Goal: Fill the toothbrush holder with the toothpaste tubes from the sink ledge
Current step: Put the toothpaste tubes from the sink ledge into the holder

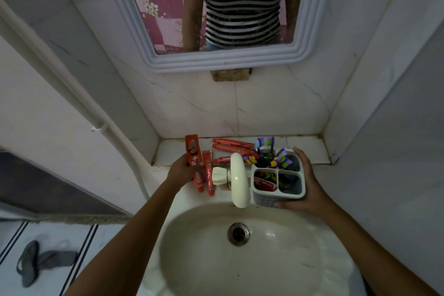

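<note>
A white toothbrush holder (292, 196) with four compartments stands at the sink's back right; my right hand (304, 184) grips its right side. Purple and blue toothbrushes (278, 160) fill its back compartments, and a red toothpaste tube (264, 184) lies in the front-left one. My left hand (181, 170) is closed on two upright red toothpaste tubes (194, 151), left of the tap. Three more red tubes (231, 145) lie on the tiled sink ledge (310, 149) behind the tap.
A white tap (237, 180) juts out between my hands over the basin (240, 247) with its drain (238, 233). A mirror (228, 7) hangs above. Tiled walls close in on both sides. Sandals (36, 262) lie on the floor at left.
</note>
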{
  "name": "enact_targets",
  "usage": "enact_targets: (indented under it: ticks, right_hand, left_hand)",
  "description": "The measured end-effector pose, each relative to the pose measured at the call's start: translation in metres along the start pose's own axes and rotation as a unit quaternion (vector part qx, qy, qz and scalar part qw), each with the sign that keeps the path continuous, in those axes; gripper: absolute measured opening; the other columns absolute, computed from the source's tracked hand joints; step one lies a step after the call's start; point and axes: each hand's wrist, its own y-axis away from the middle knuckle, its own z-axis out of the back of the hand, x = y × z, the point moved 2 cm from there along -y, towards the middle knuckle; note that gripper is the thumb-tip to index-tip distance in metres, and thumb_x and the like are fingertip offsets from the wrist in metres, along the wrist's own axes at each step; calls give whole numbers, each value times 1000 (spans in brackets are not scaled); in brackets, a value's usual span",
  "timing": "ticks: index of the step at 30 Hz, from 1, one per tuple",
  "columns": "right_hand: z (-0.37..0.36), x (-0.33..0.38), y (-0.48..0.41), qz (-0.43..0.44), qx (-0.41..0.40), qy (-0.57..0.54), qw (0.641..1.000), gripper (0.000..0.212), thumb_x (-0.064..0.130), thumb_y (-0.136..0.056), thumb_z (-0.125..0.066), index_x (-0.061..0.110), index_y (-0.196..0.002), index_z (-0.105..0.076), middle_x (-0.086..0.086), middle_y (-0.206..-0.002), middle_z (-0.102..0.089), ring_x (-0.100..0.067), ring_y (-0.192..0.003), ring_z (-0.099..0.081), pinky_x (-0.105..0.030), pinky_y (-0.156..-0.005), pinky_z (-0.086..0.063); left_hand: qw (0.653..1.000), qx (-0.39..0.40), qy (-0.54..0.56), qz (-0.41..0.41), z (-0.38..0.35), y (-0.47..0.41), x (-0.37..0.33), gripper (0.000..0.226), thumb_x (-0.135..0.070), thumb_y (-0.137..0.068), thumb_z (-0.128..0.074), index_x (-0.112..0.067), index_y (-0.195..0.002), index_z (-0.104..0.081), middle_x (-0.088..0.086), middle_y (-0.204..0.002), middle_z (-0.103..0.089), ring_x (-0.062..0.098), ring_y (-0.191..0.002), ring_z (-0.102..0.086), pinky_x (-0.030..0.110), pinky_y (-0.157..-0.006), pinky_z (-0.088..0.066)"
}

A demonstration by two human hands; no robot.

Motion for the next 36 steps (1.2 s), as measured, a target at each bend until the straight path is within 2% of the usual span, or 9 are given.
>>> enact_targets:
  ticks: [4,8,11,15,20,24,28,32,36]
  right_hand:
    - [1,-5,1,11,0,15,1000,146,17,-54,-105,44,-160,-7,5,-164,-34,-17,-147,-46,-56,-114,-48]
    - [1,-9,1,12,3,-5,1000,147,9,-55,-103,43,-160,-6,5,-163,-34,-12,-146,-47,-45,-114,-49]
    - [-1,-6,0,6,4,-27,1000,147,17,-54,-102,47,-158,-4,5,-162,-34,-6,-144,-47,-30,-111,-49]
    - [-3,-9,-1,9,-1,-37,999,149,4,-56,-101,42,-158,0,-3,-163,-33,0,-143,-46,-17,-108,-46]
    - [-4,-7,-3,20,-10,-19,1000,146,17,-54,-101,43,-157,-1,-1,-166,-25,-5,-150,-38,-23,-115,-42]
    - [-4,-8,-3,11,-11,-18,1000,148,19,-53,-102,48,-156,1,-1,-166,-23,-10,-151,-36,-34,-120,-42]
    - [-4,-8,-5,14,-10,-14,1000,148,19,-54,-101,45,-157,2,-5,-166,-23,-17,-152,-35,-38,-121,-41]
    - [-5,-14,-5,10,-10,-25,1000,151,24,-53,-102,46,-159,2,-2,-166,-23,-16,-152,-37,-42,-120,-42]
    - [-7,-14,-5,19,-4,-29,999,148,28,-54,-101,53,-156,3,1,-165,-26,-9,-149,-40,-28,-115,-46]
  left_hand:
    - [989,-113,-6,-98,16,24,-37,21,-29,-89,-64,-20,-107,-60,2,-98,-72,22,-89,-71,47,-83,-59]
    - [959,-170,36,-222,33,65,-119,17,-30,-89,-66,-21,-103,-63,-4,-94,-69,14,-81,-67,35,-78,-57]
    - [955,-87,65,-277,29,86,-182,19,-29,-85,-71,-18,-100,-67,-1,-95,-72,12,-86,-70,26,-77,-56]
    - [946,25,7,-322,-13,92,-227,20,-30,-80,-76,-16,-93,-72,-4,-88,-75,4,-81,-72,21,-77,-59]
    - [929,82,-156,-326,-76,71,-239,36,-38,-71,-82,-14,-98,-76,6,-94,-78,16,-86,-74,38,-84,-60]
    - [895,72,-321,-300,-99,55,-230,54,-51,-67,-80,-11,-102,-71,7,-98,-73,23,-90,-68,32,-76,-54]
    - [864,77,-351,-353,-102,54,-224,35,-49,-74,-73,-21,-95,-76,4,-101,-73,25,-99,-62,35,-80,-48]
    - [907,66,-235,-342,-62,51,-214,31,-58,-75,-64,-36,-94,-76,-12,-103,-70,12,-95,-59,33,-80,-48]
    - [963,-97,-125,-216,2,29,-144,21,-38,-84,-67,-25,-99,-74,-5,-95,-74,15,-86,-68,27,-73,-47]
